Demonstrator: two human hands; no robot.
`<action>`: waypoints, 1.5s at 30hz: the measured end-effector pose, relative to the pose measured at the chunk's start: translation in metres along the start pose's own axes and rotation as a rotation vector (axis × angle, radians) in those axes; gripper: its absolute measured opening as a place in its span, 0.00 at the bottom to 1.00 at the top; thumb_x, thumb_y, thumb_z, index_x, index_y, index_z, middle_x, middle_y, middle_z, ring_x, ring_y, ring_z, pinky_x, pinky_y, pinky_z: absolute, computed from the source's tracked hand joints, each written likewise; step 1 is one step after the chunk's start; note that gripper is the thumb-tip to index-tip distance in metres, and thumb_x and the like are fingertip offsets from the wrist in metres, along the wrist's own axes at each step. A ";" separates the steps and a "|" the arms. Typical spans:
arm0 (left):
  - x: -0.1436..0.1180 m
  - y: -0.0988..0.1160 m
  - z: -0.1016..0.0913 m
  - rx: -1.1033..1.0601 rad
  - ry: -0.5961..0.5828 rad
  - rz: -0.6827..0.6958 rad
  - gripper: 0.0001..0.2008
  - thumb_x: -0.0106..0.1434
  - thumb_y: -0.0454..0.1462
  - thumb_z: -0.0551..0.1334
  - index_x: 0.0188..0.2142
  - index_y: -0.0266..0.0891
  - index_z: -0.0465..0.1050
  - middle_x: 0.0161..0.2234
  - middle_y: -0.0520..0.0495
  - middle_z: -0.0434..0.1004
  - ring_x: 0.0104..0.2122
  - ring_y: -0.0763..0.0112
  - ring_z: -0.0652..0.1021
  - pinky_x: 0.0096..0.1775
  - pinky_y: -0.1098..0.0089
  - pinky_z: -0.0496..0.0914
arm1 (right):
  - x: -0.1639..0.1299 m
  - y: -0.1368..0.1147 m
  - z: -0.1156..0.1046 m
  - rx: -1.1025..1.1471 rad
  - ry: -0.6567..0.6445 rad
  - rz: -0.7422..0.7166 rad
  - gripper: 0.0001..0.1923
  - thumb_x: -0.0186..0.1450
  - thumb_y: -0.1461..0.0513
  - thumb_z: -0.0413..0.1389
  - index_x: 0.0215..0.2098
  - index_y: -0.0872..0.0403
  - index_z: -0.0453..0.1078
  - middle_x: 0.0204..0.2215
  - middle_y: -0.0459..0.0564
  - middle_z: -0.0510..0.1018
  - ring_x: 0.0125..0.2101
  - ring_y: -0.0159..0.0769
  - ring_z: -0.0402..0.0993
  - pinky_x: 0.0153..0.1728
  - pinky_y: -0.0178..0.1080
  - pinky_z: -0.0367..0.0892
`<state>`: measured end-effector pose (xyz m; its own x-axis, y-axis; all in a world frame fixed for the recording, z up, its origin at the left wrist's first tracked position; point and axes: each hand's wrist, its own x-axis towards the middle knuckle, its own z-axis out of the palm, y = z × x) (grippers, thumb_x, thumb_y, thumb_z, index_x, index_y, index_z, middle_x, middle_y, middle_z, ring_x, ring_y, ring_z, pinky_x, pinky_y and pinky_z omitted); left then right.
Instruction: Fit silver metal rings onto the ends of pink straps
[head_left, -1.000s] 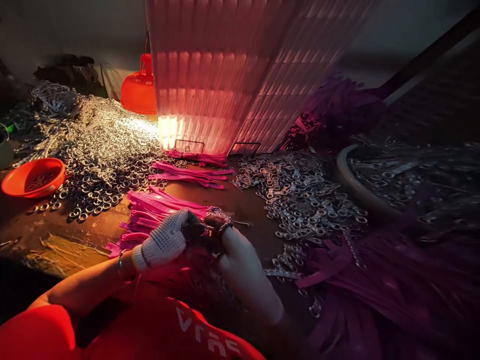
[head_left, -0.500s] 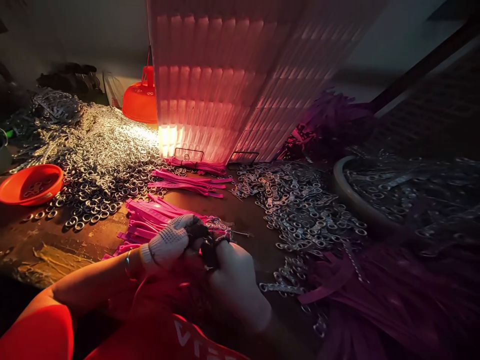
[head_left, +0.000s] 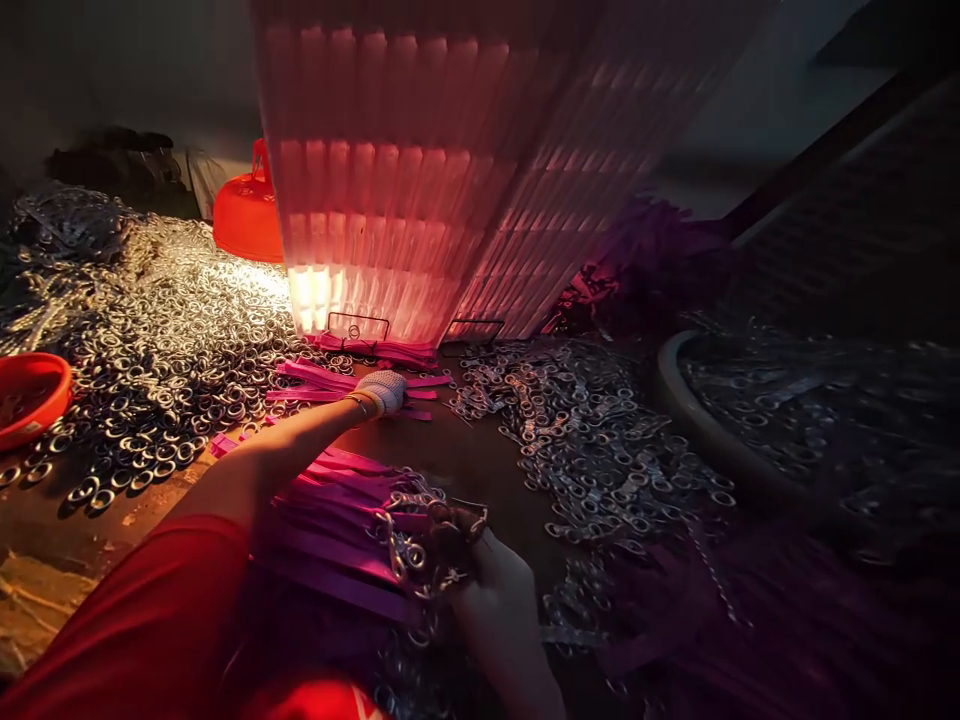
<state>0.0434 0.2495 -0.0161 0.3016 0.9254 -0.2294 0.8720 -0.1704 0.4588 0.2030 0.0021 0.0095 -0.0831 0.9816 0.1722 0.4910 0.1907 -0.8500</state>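
A dim workbench (head_left: 90, 520) glowed red under a low lamp behind a tall ribbed translucent screen (head_left: 450, 170). The person, in a red sleeve, had the left hand (head_left: 382, 388), in a dotted knit glove, stretched to the far middle of the bench, where it lay on a small stack of pink straps (head_left: 330, 382) just in front of the screen; its fingers were curled over the strap ends, though whether they had closed on one could not be told. The right hand (head_left: 491, 590), near and low, was clenched around a bundle of pink straps with metal rings (head_left: 375, 530), the fitted ends gathered together at its fingertips so the lot stayed in one grip, probably leaving the other hand free to reach. A broad heap of loose metal rings (head_left: 150, 340) spread over the far left, within easy reach, and another pile of ring fittings (head_left: 592, 420) lay to the right of the straps. An orange bowl (head_left: 30, 395) holding a few rings sat at the left edge; an orange domed lid (head_left: 244, 215) stood behind the heap. A round basin (head_left: 679, 400) of metal parts sat in shadow on the right.
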 end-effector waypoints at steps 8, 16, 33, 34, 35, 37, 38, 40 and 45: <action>-0.025 -0.004 0.011 -0.079 0.125 -0.012 0.07 0.56 0.31 0.68 0.32 0.28 0.72 0.31 0.46 0.76 0.34 0.69 0.77 0.37 0.73 0.66 | 0.003 0.003 0.002 -0.016 -0.006 -0.051 0.13 0.67 0.57 0.51 0.32 0.53 0.75 0.24 0.47 0.78 0.25 0.36 0.73 0.26 0.35 0.66; -0.070 0.022 -0.012 -0.305 0.234 0.060 0.04 0.63 0.32 0.61 0.38 0.34 0.73 0.30 0.45 0.76 0.29 0.70 0.76 0.33 0.72 0.68 | 0.007 0.005 -0.005 -0.056 0.070 -0.130 0.21 0.57 0.68 0.46 0.43 0.52 0.76 0.29 0.48 0.80 0.31 0.39 0.76 0.31 0.36 0.69; -0.229 0.039 -0.010 -0.924 -0.053 -0.021 0.19 0.63 0.51 0.61 0.28 0.37 0.67 0.15 0.58 0.60 0.12 0.82 0.59 0.15 0.78 0.52 | 0.020 -0.031 0.010 -0.759 -0.018 -0.366 0.06 0.60 0.65 0.54 0.28 0.56 0.73 0.31 0.57 0.77 0.29 0.39 0.67 0.30 0.41 0.52; -0.230 0.040 -0.010 -0.932 -0.060 -0.030 0.19 0.64 0.51 0.60 0.28 0.38 0.67 0.15 0.58 0.59 0.12 0.81 0.59 0.15 0.77 0.52 | 0.020 -0.030 0.011 -0.782 -0.013 -0.386 0.07 0.61 0.64 0.54 0.27 0.56 0.73 0.31 0.57 0.77 0.29 0.39 0.66 0.30 0.41 0.52; -0.231 0.041 -0.010 -0.925 -0.062 -0.032 0.18 0.65 0.51 0.58 0.29 0.38 0.68 0.15 0.58 0.58 0.13 0.81 0.58 0.15 0.77 0.51 | 0.020 -0.029 0.012 -0.796 -0.013 -0.398 0.07 0.61 0.64 0.54 0.27 0.56 0.73 0.31 0.58 0.77 0.29 0.39 0.66 0.30 0.41 0.52; -0.232 0.041 -0.009 -0.814 -0.023 0.015 0.17 0.66 0.49 0.57 0.29 0.38 0.68 0.16 0.57 0.60 0.14 0.79 0.60 0.17 0.76 0.53 | 0.020 -0.027 0.014 -0.785 -0.016 -0.402 0.06 0.60 0.65 0.55 0.27 0.56 0.73 0.31 0.58 0.76 0.29 0.40 0.66 0.30 0.42 0.52; -0.233 0.041 -0.008 -0.708 0.015 0.070 0.17 0.66 0.47 0.57 0.28 0.38 0.69 0.17 0.55 0.63 0.16 0.78 0.62 0.19 0.76 0.55 | 0.021 -0.026 0.014 -0.765 -0.015 -0.399 0.05 0.60 0.65 0.55 0.28 0.56 0.73 0.31 0.57 0.76 0.29 0.40 0.66 0.31 0.42 0.53; -0.233 0.038 -0.006 -0.477 0.092 0.209 0.13 0.65 0.42 0.58 0.27 0.37 0.70 0.23 0.51 0.71 0.22 0.76 0.68 0.25 0.74 0.59 | 0.021 -0.025 0.015 -0.717 -0.007 -0.390 0.05 0.58 0.66 0.54 0.29 0.56 0.73 0.32 0.57 0.76 0.30 0.40 0.66 0.32 0.41 0.54; -0.231 0.026 -0.001 -0.352 0.094 0.307 0.07 0.63 0.36 0.60 0.34 0.38 0.76 0.30 0.47 0.78 0.30 0.71 0.73 0.33 0.72 0.64 | 0.020 -0.031 0.012 -0.664 -0.045 -0.320 0.09 0.53 0.69 0.52 0.31 0.56 0.72 0.33 0.57 0.76 0.32 0.41 0.67 0.33 0.41 0.57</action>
<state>-0.0047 0.0314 0.0499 0.4742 0.8798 0.0338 0.5593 -0.3307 0.7602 0.1756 0.0162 0.0332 -0.3388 0.8818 0.3282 0.8570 0.4332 -0.2793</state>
